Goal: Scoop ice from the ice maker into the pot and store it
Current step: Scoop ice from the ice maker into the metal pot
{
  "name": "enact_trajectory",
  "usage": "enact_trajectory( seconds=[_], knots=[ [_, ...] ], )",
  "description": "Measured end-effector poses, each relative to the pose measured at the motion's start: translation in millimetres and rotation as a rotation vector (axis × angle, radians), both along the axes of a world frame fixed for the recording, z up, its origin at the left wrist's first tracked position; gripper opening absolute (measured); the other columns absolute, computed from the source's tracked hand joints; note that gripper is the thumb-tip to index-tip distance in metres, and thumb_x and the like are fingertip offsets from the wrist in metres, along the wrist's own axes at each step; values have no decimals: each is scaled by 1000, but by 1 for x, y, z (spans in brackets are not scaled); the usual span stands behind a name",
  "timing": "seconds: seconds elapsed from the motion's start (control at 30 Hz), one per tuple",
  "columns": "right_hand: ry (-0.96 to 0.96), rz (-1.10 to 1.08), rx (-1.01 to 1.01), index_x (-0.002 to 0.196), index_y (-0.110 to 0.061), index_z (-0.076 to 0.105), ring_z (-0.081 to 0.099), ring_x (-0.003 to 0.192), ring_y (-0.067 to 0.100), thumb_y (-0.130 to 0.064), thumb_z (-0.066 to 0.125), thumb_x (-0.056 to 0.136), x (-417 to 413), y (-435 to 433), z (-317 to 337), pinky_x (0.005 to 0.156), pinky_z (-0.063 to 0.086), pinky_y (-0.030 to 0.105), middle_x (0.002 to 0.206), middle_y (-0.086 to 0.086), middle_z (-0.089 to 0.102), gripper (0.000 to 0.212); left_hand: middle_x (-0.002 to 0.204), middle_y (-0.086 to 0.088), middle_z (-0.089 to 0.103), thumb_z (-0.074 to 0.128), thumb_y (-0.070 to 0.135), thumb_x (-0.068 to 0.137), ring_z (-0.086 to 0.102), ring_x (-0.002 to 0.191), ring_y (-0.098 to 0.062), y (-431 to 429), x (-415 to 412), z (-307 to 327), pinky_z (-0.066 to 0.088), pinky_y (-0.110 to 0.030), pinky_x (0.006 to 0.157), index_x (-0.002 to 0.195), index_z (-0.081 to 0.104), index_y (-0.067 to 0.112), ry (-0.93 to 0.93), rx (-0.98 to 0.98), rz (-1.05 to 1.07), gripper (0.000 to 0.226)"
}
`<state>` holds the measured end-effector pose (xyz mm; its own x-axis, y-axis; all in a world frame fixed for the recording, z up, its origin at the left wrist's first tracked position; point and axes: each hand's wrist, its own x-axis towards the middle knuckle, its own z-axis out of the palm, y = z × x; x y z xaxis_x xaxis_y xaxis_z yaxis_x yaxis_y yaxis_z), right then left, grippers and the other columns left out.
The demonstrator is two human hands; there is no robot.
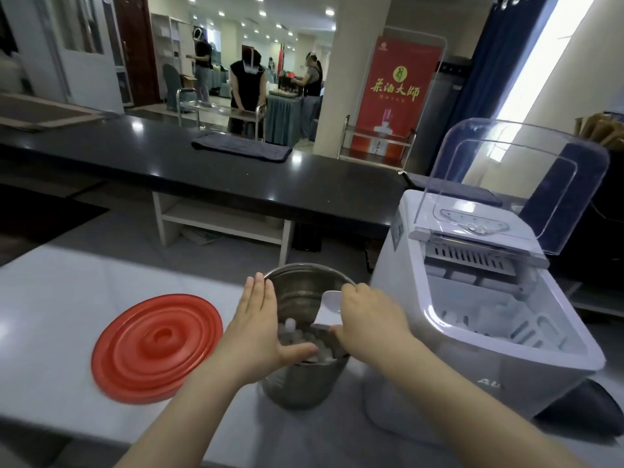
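My left hand (pixel 256 325) lies flat against the left side of the pot (pixel 304 288), fingers straight, thumb over its rim. My right hand (pixel 368 319) grips the scoop (pixel 332 300) above the pot's right edge. Ice (pixel 304 337) sits inside the pot. The lid (pixel 157 347) lies left of the pot, and the ice maker (pixel 472 349) stands open on its right.

Near table (pixel 67 298): one steel pot (pixel 297 390), one red lid (pixel 157 346) to its left, one scoop (pixel 332 300), one ice maker (pixel 472 376) to the right. Hands, two: left hand (pixel 256 329), right hand (pixel 371 315). Ice pieces (pixel 293 332) in the pot: a heap, too blurred to count. Far counter (pixel 169 163): one dark cloth (pixel 241 151). Far room: three people (pixel 248 86), one red banner (pixel 395 96).
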<state>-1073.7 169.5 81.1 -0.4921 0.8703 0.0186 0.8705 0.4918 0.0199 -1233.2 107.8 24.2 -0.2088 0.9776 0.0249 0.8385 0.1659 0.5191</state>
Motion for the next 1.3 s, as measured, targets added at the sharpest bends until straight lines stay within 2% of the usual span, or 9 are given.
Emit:
enact_trajectory(
  seconds=[0.27, 0.4, 0.53, 0.67, 0.77, 0.83, 0.93, 1.1, 1.3],
  knots=[
    [107, 38, -8, 123, -15, 43, 50, 102, 21, -44, 59, 89, 10, -10, 16, 81, 45, 29, 117, 4, 52, 47, 155, -7, -26, 60, 69, 71, -27, 141, -17, -2, 3, 0, -6, -30, 117, 148, -16, 6, -25, 16, 31, 125],
    [209, 52, -1, 117, -19, 44, 46, 89, 17, -50, 56, 89, 24, -23, 34, 73, 38, 25, 111, 0, 53, 44, 157, -5, -21, 60, 65, 75, -23, 142, -15, -3, 6, 2, -4, -30, 117, 149, -13, 8, -44, 60, 30, 119],
    [339, 49, -79, 124, -25, 46, 45, 97, 14, -55, 55, 87, 48, -30, 49, 75, 34, 27, 116, -6, 54, 49, 158, -1, -16, 59, 59, 79, -18, 143, -12, -7, 19, 7, -4, -31, 118, 150, -8, 12, -90, 143, 40, 108],
    [500, 47, -58, 133, -29, 45, 46, 99, 9, -56, 57, 84, 77, -32, 55, 80, 37, 26, 120, -10, 56, 57, 157, 12, -6, 63, 48, 82, -7, 144, -5, -13, 42, 20, 2, -37, 119, 151, 4, 25, -196, 277, 22, 93],
    [616, 19, -31, 132, -31, 48, 53, 103, 8, -55, 63, 79, 101, -31, 59, 82, 44, 26, 116, -14, 59, 61, 147, 27, -4, 68, 44, 80, 2, 144, -5, -15, 62, 32, 9, -42, 119, 147, 9, 36, -238, 317, -40, 91],
    [668, -2, -13, 129, -32, 51, 56, 98, 8, -56, 65, 75, 117, -26, 61, 83, 49, 30, 112, -16, 61, 61, 145, 31, -2, 71, 52, 75, 5, 143, -1, -15, 74, 39, 12, -37, 119, 140, 7, 48, -263, 350, -82, 91],
    [712, -51, 36, 133, -30, 50, 57, 93, 5, -50, 69, 74, 145, -13, 61, 85, 49, 31, 118, -14, 60, 65, 147, 33, 6, 60, 67, 62, 8, 139, 9, -12, 92, 48, 16, -22, 110, 129, 10, 61, -287, 395, -109, 83],
    [669, -133, 19, 135, -29, 46, 52, 101, 6, -39, 77, 75, 191, 24, 61, 84, 39, 25, 126, -11, 57, 69, 149, 30, 11, 68, 47, 78, 11, 138, 9, 2, 118, 55, 15, -17, 109, 141, 8, 48, -281, 400, -154, 88],
    [429, -138, -15, 139, -32, 41, 49, 119, 16, -45, 75, 75, 224, 58, 59, 89, 40, 28, 136, -7, 52, 74, 155, 24, 7, 65, 50, 79, 6, 139, 8, 23, 140, 61, 13, -19, 111, 148, 7, 39, -255, 337, -197, 91]
  ],
)
